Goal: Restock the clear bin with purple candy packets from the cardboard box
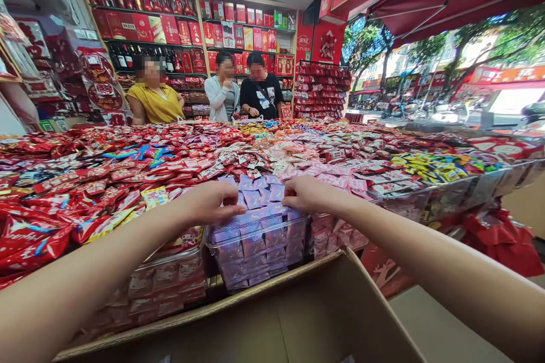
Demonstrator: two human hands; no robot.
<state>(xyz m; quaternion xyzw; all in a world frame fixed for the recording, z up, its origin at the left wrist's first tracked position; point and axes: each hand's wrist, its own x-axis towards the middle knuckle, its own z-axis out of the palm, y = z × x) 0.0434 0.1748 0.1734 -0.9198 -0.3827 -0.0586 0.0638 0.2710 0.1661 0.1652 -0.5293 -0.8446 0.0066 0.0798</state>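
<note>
Small purple packets stand in tight rows in a clear plastic bin at the front of the display. My left hand lies over the bin's left side, its fingers loosely bent and apart, the tips touching the packets. On the right side of the same bin, my right hand has its fingers curled in, the tips closed at the edge of a purple packet; part of the grip is hidden. Directly below my arms is an open cardboard box, its inner walls showing.
Pink packets fill the bin to the right, and packets with a cartoon face the one to the left. Red packets spread widely. Three people stand behind the display, before shelves of bottles and boxes. A red bag hangs at right.
</note>
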